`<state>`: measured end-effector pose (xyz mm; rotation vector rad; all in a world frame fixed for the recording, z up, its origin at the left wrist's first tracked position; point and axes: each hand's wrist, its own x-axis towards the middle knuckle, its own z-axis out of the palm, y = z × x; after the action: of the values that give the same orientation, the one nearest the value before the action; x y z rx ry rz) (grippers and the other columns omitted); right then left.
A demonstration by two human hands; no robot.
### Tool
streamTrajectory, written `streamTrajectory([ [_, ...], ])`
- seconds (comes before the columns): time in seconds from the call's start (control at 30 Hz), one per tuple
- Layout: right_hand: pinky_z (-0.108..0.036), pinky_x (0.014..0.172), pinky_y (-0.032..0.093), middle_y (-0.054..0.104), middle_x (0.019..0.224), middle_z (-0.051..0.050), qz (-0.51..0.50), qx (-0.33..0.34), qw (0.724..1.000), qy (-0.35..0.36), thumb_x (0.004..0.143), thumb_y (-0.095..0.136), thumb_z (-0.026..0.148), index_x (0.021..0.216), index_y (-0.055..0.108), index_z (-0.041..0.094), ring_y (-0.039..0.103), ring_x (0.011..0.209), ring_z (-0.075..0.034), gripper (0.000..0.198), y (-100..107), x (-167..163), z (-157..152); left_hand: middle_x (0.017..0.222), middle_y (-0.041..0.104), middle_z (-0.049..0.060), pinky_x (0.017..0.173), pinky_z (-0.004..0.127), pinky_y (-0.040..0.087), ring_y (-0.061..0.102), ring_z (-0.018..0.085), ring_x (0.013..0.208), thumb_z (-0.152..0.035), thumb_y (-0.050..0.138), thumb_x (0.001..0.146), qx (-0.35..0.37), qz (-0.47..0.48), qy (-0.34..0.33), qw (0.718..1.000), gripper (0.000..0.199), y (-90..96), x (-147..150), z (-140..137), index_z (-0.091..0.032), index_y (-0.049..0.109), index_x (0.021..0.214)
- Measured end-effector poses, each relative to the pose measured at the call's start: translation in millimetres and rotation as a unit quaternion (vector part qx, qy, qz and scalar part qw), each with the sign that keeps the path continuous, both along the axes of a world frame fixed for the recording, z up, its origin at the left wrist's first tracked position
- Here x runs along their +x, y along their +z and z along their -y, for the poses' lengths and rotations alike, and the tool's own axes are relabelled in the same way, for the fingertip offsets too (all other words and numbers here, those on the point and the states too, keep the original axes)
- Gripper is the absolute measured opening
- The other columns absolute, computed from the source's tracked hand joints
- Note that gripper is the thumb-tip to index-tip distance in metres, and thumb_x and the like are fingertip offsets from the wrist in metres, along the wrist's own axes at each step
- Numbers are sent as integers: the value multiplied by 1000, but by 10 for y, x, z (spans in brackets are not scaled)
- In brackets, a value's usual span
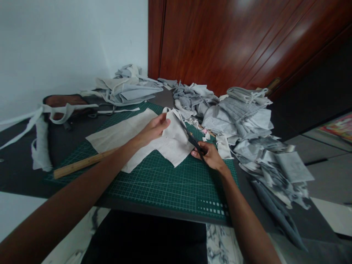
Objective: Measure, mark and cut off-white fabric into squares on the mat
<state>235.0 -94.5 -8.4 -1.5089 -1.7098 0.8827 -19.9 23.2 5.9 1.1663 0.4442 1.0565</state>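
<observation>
1. By the right hand (208, 156), black-handled scissors (191, 138) are grasped, the fingers curled around the handles; how far the blades are parted cannot be told.
2. By the left hand (155, 126), the upper part of a pale cloth piece (176, 143) is pinched, thumb and forefinger closed on it with hardly any gap.
3. The cloth is apparently lifted and steadied this way so that its right edge is presented to the blades, which are laid along that edge.
4. Under the left wrist, a broader pale panel (121, 128) is spread flat; whether it is joined to the held piece cannot be told.
5. Both are set over a green cutting mat (165, 183), presumably so that the tabletop is protected.
6. At the mat's left, a wooden ruler (82, 164) is partly covered by the left forearm, seemingly placed within reach.
7. Farther out, grey and white fabric heaps (236, 113) are piled behind and to the right; a brown pouch (66, 104) is seen at the left.
</observation>
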Motion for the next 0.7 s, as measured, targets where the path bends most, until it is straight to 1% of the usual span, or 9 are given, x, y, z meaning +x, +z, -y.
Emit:
streamTrajectory([
  [0.1,-24,57,29,42,70,6,-17,-20,999,36,76,81,64,77,52,20,38,64,-11,53,40,-18,15,102,78,8,84,31,59,73,24,99,-58,89,76,35,-29,-15,999,60,18,5,14,-17,72,116],
  [0.23,-24,55,28,41,71,6,-43,-54,992,102,80,75,71,81,51,21,35,62,-10,56,102,-75,48,79,72,2,65,24,52,67,17,79,-65,81,81,84,-69,34,994,48,2,3,11,-18,75,92],
  [0.33,-24,54,28,41,67,6,-76,-77,984,144,84,66,80,84,50,22,35,60,-11,60,156,-137,81,70,66,0,57,24,47,60,15,68,-62,77,87,87,-101,59,989,43,-22,20,37,-19,73,80],
  [0.43,-26,55,32,43,67,5,-98,-77,978,168,86,58,86,87,50,22,37,60,-12,64,195,-172,106,70,66,1,57,24,47,60,15,65,-54,74,92,79,-117,56,988,39,-37,45,81,-18,72,76],
  [0.53,-28,60,36,43,70,4,-126,-78,972,182,88,54,87,90,51,22,39,62,-14,65,186,-164,119,71,67,2,57,25,47,60,15,65,-49,73,95,80,-136,55,986,37,-40,56,117,-18,71,75],
  [0.63,-31,66,41,44,77,2,-171,-94,960,198,92,52,84,93,53,22,42,68,-16,62,133,-148,131,70,66,1,59,25,47,59,15,66,-52,72,94,98,-149,58,982,38,-43,55,132,-19,70,75],
  [0.7,-32,69,42,45,81,1,-195,-107,953,207,92,52,83,96,55,23,44,71,-17,61,93,-161,140,69,66,1,60,26,47,59,16,67,-57,71,93,113,-149,61,980,41,-51,56,132,-19,69,76],
])
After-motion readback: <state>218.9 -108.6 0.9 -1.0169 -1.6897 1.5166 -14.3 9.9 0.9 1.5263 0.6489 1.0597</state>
